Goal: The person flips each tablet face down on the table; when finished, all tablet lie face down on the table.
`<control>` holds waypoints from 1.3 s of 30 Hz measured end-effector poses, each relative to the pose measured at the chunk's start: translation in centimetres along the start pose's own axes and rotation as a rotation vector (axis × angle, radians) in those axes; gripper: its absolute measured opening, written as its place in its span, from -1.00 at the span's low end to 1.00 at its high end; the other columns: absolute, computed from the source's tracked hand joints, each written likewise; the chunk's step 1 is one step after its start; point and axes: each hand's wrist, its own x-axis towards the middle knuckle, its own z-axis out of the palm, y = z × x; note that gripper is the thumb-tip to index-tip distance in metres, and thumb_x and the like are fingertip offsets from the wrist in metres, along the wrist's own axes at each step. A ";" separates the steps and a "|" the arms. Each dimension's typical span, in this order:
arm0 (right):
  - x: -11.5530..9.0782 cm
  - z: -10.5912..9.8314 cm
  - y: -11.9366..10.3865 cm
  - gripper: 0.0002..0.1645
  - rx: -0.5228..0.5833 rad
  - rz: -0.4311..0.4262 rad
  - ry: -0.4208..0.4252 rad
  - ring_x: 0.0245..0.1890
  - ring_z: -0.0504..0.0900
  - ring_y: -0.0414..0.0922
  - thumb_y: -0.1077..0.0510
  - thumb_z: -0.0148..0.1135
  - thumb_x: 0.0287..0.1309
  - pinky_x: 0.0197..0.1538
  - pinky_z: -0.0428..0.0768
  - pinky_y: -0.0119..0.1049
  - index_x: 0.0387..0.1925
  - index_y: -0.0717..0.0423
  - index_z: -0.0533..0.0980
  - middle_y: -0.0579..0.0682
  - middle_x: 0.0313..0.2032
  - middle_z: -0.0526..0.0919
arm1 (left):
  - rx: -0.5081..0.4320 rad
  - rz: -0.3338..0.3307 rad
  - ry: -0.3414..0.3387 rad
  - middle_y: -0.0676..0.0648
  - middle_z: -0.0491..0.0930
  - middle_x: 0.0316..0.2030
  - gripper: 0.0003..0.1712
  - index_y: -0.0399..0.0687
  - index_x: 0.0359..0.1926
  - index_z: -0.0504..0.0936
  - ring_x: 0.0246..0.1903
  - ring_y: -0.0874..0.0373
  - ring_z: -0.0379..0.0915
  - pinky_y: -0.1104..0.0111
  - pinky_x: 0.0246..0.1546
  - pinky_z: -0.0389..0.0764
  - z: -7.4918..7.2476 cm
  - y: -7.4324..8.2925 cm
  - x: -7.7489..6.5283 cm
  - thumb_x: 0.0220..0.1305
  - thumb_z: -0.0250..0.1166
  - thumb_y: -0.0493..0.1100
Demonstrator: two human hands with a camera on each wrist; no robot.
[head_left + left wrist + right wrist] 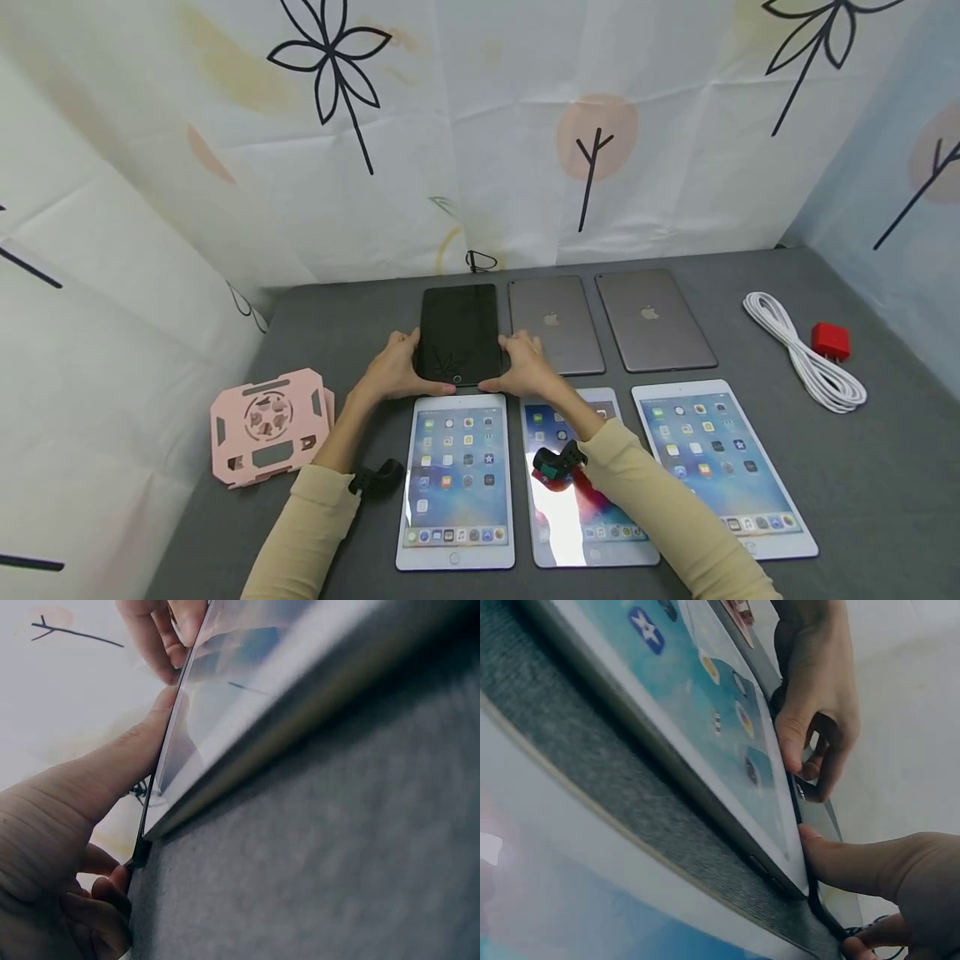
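Note:
A black tablet (459,329) lies screen up in the back row, its round home button towards the person. My left hand (393,368) holds its left side, with the thumb along the near edge. On the opposite side my right hand (527,364) grips it the same way, and the two thumbs almost meet by the home button. Directly in front is a white tablet (455,475) with a lit screen of app icons. Both wrist views show the thumbs at the black tablet's edge, close to the white tablet (225,697).
Two grey tablets, one nearer (557,325) and one farther right (656,321), lie backs up. Two more lit white tablets, the middle one (547,492) under my right forearm and the right one (723,467), lie in front. Pink stand (270,425) left; white cable (810,354) and red plug (831,341) right.

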 end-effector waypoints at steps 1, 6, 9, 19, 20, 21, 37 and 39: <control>0.0 0.1 0.0 0.13 0.017 0.009 0.005 0.19 0.25 0.13 0.00 0.59 0.05 0.31 0.40 0.08 0.50 0.36 0.21 0.31 0.36 0.31 | 0.001 0.001 0.001 -0.45 0.28 0.31 0.52 -0.39 0.58 -0.05 0.04 -0.17 0.47 -0.05 0.11 0.58 0.0 0.0 0.1 -0.10 0.59 0.34; -0.1 0.3 -0.1 0.14 0.105 0.038 0.024 0.21 0.18 0.12 0.07 0.59 0.05 0.34 0.37 0.11 0.52 0.33 0.17 0.29 0.37 0.28 | 0.008 0.005 0.000 -0.48 0.28 0.30 0.52 -0.40 0.58 -0.04 0.03 -0.17 0.45 -0.04 0.07 0.59 -0.1 0.3 0.4 -0.11 0.60 0.34; -0.1 0.3 0.0 0.13 0.158 0.043 0.030 0.22 0.17 0.12 0.12 0.58 0.06 0.35 0.36 0.13 0.53 0.32 0.16 0.28 0.37 0.27 | -0.011 0.001 -0.006 -0.50 0.26 0.33 0.53 -0.39 0.58 -0.06 0.13 -0.22 0.42 -0.09 0.14 0.56 -0.2 0.4 0.4 -0.11 0.61 0.32; -0.3 -0.2 0.5 0.10 0.311 0.034 -0.038 0.32 0.08 0.14 0.20 0.47 0.15 0.44 0.27 0.20 0.58 0.25 0.06 0.24 0.42 0.19 | -0.053 0.004 -0.019 -0.52 0.21 0.38 0.52 -0.41 0.58 -0.07 0.30 -0.28 0.32 -0.13 0.30 0.45 -0.7 0.6 0.3 -0.11 0.62 0.28; -0.3 -0.3 0.7 0.10 0.336 0.026 -0.047 0.34 0.08 0.14 0.20 0.46 0.16 0.44 0.26 0.20 0.58 0.24 0.05 0.24 0.43 0.18 | -0.055 0.004 -0.023 -0.52 0.20 0.39 0.52 -0.42 0.58 -0.07 0.32 -0.28 0.31 -0.14 0.31 0.45 -0.7 0.6 0.3 -0.11 0.62 0.28; -0.3 -0.5 0.8 0.11 0.362 0.011 -0.057 0.36 0.10 0.16 0.21 0.45 0.17 0.44 0.27 0.20 0.59 0.24 0.02 0.25 0.44 0.18 | -0.059 0.002 -0.027 -0.52 0.19 0.40 0.52 -0.41 0.58 -0.07 0.34 -0.28 0.30 -0.13 0.32 0.44 -0.8 0.6 0.3 -0.11 0.62 0.28; -1.7 -3.0 1.2 0.08 0.716 -0.162 -0.059 0.11 0.65 0.15 0.42 0.25 0.17 0.14 0.64 -0.05 0.62 0.14 -0.05 0.32 0.39 0.32 | -0.132 0.139 -0.085 -0.40 0.42 0.36 0.33 -0.39 0.55 0.09 0.32 -0.20 0.40 -0.02 0.24 0.51 -0.1 2.0 1.4 0.02 0.53 0.29; -2.0 -3.4 1.2 0.06 0.720 -0.172 -0.047 0.04 0.68 0.09 0.43 0.24 0.16 0.10 0.67 -0.05 0.61 0.13 -0.01 0.31 0.35 0.34 | -0.133 0.142 -0.082 -0.38 0.42 0.35 0.32 -0.36 0.55 0.11 0.30 -0.19 0.39 -0.01 0.22 0.51 0.2 2.4 1.6 0.02 0.53 0.30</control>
